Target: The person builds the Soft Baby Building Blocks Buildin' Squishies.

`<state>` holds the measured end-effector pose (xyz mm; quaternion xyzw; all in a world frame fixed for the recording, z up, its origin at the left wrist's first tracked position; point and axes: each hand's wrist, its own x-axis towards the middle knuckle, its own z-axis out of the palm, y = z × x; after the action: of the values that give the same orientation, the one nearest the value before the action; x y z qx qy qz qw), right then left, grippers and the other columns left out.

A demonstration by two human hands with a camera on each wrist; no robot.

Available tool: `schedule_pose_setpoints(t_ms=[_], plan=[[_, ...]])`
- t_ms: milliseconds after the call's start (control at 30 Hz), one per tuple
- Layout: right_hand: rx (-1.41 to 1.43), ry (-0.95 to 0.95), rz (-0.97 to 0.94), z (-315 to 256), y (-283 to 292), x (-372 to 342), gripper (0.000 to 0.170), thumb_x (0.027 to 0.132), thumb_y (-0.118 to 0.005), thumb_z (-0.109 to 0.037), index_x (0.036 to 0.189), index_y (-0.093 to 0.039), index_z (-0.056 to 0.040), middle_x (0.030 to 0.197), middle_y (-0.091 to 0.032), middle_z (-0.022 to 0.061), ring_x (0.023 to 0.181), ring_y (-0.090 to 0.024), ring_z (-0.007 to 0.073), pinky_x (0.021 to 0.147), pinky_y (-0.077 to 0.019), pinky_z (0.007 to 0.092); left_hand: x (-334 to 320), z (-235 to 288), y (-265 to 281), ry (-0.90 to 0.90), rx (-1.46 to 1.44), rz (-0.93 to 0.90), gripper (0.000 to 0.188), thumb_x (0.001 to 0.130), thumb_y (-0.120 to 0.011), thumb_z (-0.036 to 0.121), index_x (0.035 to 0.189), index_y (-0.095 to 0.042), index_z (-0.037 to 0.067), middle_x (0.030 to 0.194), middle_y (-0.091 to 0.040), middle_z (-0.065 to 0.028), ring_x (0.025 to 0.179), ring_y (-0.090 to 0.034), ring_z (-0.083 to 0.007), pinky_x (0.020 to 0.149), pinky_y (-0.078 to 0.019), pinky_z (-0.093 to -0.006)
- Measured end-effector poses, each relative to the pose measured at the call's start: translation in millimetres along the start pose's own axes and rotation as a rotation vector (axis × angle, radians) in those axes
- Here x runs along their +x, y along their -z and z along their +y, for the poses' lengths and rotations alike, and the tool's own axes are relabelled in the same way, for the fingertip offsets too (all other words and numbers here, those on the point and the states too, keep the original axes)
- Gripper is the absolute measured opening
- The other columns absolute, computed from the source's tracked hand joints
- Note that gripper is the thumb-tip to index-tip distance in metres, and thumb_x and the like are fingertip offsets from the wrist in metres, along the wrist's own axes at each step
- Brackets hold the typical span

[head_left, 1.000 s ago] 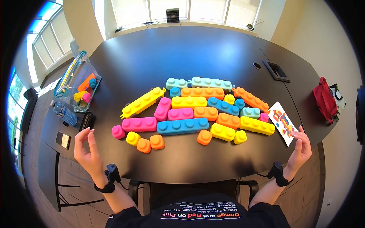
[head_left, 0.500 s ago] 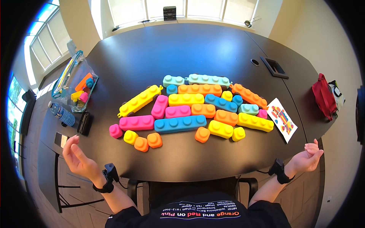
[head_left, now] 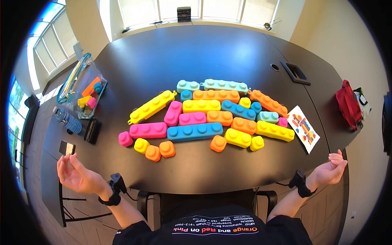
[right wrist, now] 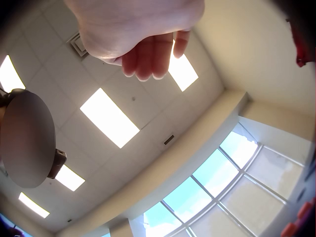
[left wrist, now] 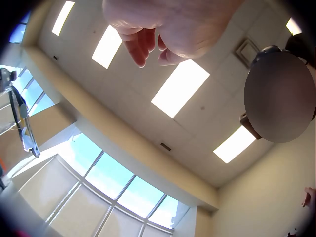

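Palm up at the left front edge of the table, my left hand [head_left: 81, 177] holds nothing, its fingers loosely bent. My right hand [head_left: 328, 171] is likewise raised and relaxed past the right front edge, empty. Both wrist views look up past the hands at the ceiling. Between the hands, soft studded blocks lie in a car-like layout: a long blue block [head_left: 195, 132], a pink block [head_left: 148, 130], a yellow block [head_left: 275, 131] and several others. Wheeled blocks, such as a yellow one [head_left: 152, 107] and an orange one [head_left: 268, 103], border the top. A printed picture card [head_left: 312, 143] lies nearest my right hand.
A clear zip bag [head_left: 73, 92] with a few blocks inside stands at the left. Close by are a water bottle [head_left: 67, 120], a black case [head_left: 92, 131] and a small flat item [head_left: 67, 148] near my left fingertips. A red bag [head_left: 348, 106] sits at the right.
Both hands have moved outward and down, away from the blocks. The right hand turned palm up first and then stayed still, while the left hand kept lowering. The blocks stay put.
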<state>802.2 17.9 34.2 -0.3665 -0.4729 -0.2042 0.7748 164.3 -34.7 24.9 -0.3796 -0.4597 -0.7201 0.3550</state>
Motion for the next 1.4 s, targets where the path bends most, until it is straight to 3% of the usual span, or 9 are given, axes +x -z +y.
schedule_pose_setpoints(t_ms=[300, 367, 500, 633, 867, 1033, 1167, 1267, 1400], plan=[[0.051, -0.015, -0.028, -1.1, -6.3, 8.5, 0.045, 0.113, -0.041, -0.015, 0.07, -0.052, -0.0029, 0.069, -0.06, 0.0149, 0.068, -0.058, 0.0245, 0.094, -0.0536, 0.051, 20.9, -28.0, -22.2, 0.166, -0.066, -0.158, 0.014, 0.106, -0.067, 0.005, 0.118, -0.064, -0.001, 0.109, -0.071, -0.0106, 0.088, -0.069, -0.0174, 0.079, -0.0579, -0.0271], [0.13, 0.04, -0.103, -7.4, -21.4, 13.8, 0.045, 0.112, -0.042, -0.015, 0.07, -0.052, -0.0022, 0.07, -0.061, 0.0156, 0.069, -0.058, 0.0253, 0.088, -0.0525, 0.0483, 34.9, -43.7, -65.6, 0.137, 0.012, -0.486, 0.017, 0.107, -0.067, 0.012, 0.12, -0.068, 0.001, 0.106, -0.073, -0.0096, 0.087, -0.069, -0.016, 0.079, -0.0568, -0.0282], [0.184, 0.144, -0.265, -24.8, -49.6, 11.2, 0.044, 0.11, -0.045, -0.016, 0.07, -0.053, -0.0008, 0.07, -0.062, 0.016, 0.068, -0.059, 0.0257, 0.081, -0.0511, 0.0456, 16.0, -37.7, -165.2, -0.119, 0.007, -1.446, 0.04, 0.094, -0.079, 0.022, 0.125, -0.067, 0.0, 0.11, -0.073, -0.019, 0.1, -0.072, -0.0325, 0.091, -0.0569, -0.0419], [0.245, 0.156, -0.432, -46.7, -60.1, 4.5, 0.044, 0.108, -0.051, -0.018, 0.068, -0.054, 0.0001, 0.067, -0.064, 0.0146, 0.064, -0.06, 0.0255, 0.071, -0.0491, 0.0419, -39.6, -68.4, -197.4, -0.142, 0.152, -1.876, 0.061, 0.087, -0.083, 0.032, 0.136, -0.059, 0.004, 0.122, -0.069, -0.0204, 0.118, -0.066, -0.0386, 0.102, -0.0536, -0.0469], [0.253, 0.032, -0.494, -43.0, -41.7, -10.1, 0.045, 0.108, -0.054, -0.018, 0.066, -0.055, 0.0002, 0.068, -0.065, 0.0144, 0.065, -0.062, 0.0249, 0.067, -0.0487, 0.0379, -53.9, -78.4, -207.1, -0.268, 0.341, -1.901, 0.058, 0.082, -0.083, 0.029, 0.13, -0.061, 0.004, 0.121, -0.07, -0.0203, 0.118, -0.066, -0.0395, 0.101, -0.0545, -0.0479], [0.278, -0.079, -0.559, -41.4, -44.1, -17.5, 0.039, 0.105, -0.057, -0.014, 0.07, -0.06, 0.0025, 0.07, -0.067, 0.0141, 0.066, -0.063, 0.0244, 0.068, -0.0508, 0.0356, -13.6, -6.8, -185.5, -0.225, 0.044, -1.346, 0.056, 0.08, -0.081, 0.018, 0.131, -0.063, 0.002, 0.116, -0.07, -0.0185, 0.11, -0.066, -0.0401, 0.092, -0.0562, -0.0477], [0.307, -0.163, -0.691, -51.6, -62.5, -30.1, 0.027, 0.101, -0.064, -0.01, 0.077, -0.065, 0.003, 0.074, -0.069, 0.0138, 0.069, -0.065, 0.0237, 0.069, -0.0525, 0.0344, -23.7, 85.7, -142.6, -0.249, -0.269, -1.506, 0.059, 0.08, -0.084, 0.018, 0.132, -0.063, 0.002, 0.117, -0.069, -0.017, 0.11, -0.066, -0.0378, 0.095, -0.0553, -0.0435], [0.216, -0.136, -1.064, -69.3, -83.6, -35.1, 0.01, 0.09, -0.077, -0.009, 0.09, -0.071, -0.0008, 0.086, -0.073, 0.0132, 0.081, -0.071, 0.0276, 0.075, -0.0563, 0.0369, -70.0, 122.8, -115.5, -0.353, -0.356, -1.737, 0.063, 0.078, -0.085, 0.023, 0.135, -0.063, 0.004, 0.116, -0.071, -0.0135, 0.109, -0.068, -0.0337, 0.093, -0.057, -0.0424], [0.186, 0.001, -1.486, -82.8, -108.0, -53.5, 0.03, 0.085, -0.085, -0.02, 0.108, -0.072, -0.0052, 0.11, -0.075, 0.0109, 0.104, -0.071, 0.0318, 0.089, -0.0564, 0.0403, -122.5, 140.5, -99.4, -0.464, -0.317, -1.954, 0.057, 0.081, -0.085, 0.026, 0.129, -0.063, 0.004, 0.107, -0.068, -0.0106, 0.107, -0.068, -0.0287, 0.088, -0.0571, -0.0414]])
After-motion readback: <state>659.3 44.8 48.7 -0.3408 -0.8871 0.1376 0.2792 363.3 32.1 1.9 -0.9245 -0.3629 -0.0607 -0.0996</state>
